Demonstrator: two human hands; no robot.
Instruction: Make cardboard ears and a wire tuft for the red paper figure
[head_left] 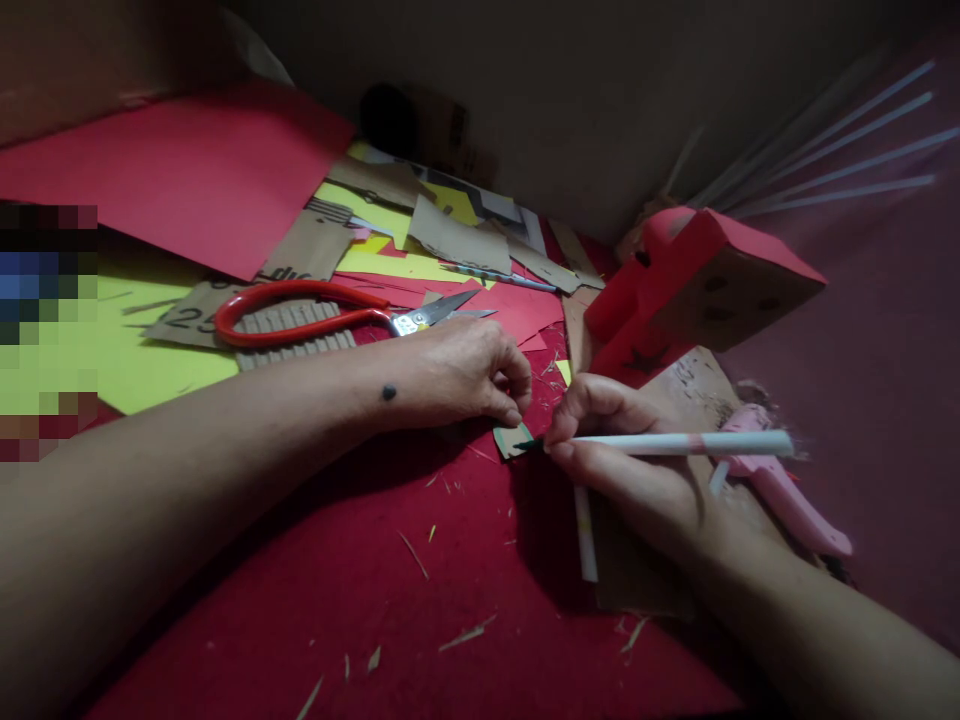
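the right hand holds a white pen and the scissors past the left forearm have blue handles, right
The head view shows the scissors past the left forearm have red handles, not blue; the right hand does hold a white pen.

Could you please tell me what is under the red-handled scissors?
Ribbed cardboard shows between the handles of the scissors. Whatever lies directly beneath their handles and metal parts is covered, so I cannot tell.
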